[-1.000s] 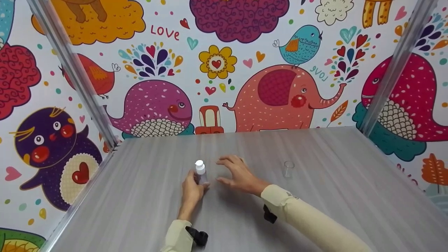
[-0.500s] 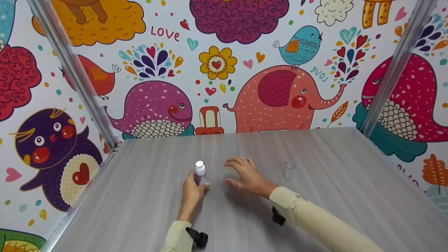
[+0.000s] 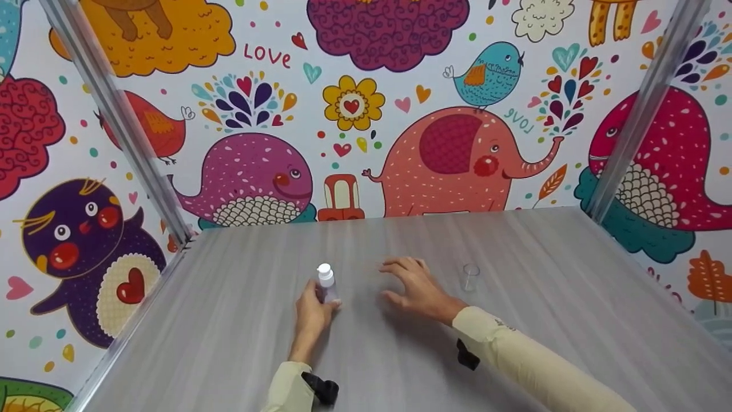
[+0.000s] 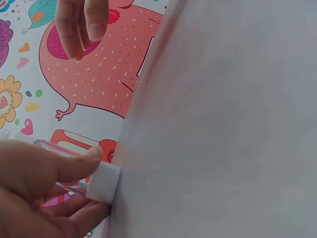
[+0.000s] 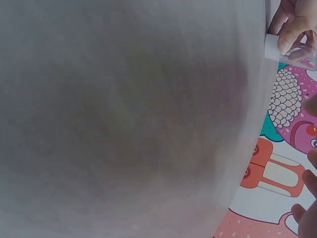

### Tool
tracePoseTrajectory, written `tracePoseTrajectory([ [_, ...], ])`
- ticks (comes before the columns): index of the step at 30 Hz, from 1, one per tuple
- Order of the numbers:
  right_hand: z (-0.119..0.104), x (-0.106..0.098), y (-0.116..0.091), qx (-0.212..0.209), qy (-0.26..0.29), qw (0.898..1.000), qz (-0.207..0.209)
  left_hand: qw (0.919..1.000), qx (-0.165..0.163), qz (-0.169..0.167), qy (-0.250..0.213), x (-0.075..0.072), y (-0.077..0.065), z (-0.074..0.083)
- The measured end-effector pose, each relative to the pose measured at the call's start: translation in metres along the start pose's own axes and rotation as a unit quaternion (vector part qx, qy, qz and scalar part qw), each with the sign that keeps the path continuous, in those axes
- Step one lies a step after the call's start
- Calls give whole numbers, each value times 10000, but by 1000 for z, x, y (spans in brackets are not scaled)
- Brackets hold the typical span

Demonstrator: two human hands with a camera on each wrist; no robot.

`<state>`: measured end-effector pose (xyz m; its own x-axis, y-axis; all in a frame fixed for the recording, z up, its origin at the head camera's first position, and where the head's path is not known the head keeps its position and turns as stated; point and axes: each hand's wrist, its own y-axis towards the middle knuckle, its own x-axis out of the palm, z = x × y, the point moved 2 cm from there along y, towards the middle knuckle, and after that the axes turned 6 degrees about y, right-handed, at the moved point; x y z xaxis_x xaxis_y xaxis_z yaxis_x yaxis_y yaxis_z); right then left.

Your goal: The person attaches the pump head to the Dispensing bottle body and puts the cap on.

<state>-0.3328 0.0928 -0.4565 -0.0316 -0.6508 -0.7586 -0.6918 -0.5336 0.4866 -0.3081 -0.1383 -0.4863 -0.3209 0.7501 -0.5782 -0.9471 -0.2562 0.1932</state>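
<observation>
Fingers: the left hand (image 3: 311, 313) is gripping the bottle low on its body, thumb on one side and fingers (image 3: 309, 289) on the other; the right hand (image 3: 420, 290) is hovering above the counter with its fingers spread and slightly bent.
Wall: cartoon-printed panels (image 3: 412, 74) are rising behind and on both sides, showing whales, an elephant, birds and a flower.
Counter: a grey wood-grain counter (image 3: 240, 320) is stretching beneath both hands.
Posts: two metal posts (image 3: 117, 114) are standing at the back corners.
Sleeves: cream sleeves (image 3: 537, 357) are covering both forearms.
Wrist devices: small black devices (image 3: 468, 355) are sitting at the cuffs.
Bottle: a clear bottle (image 3: 328, 290) is standing upright in the left hand, its white base meeting the counter.
Glass: a small clear glass (image 3: 470, 277) is standing upright beyond the right hand, well apart from the bottle.
Cap: a white cap (image 3: 325, 269) is topping the bottle.
</observation>
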Motion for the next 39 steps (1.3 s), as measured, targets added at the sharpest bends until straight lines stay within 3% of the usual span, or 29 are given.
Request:
tracePoseTrajectory([
  [17, 15, -7, -16, 30, -397, 9991, 162, 10000, -41, 69, -48, 1, 0, 2],
  [39, 34, -25, -26, 394, -708, 9966, 167, 9997, 145, 194, -37, 1, -1, 1],
])
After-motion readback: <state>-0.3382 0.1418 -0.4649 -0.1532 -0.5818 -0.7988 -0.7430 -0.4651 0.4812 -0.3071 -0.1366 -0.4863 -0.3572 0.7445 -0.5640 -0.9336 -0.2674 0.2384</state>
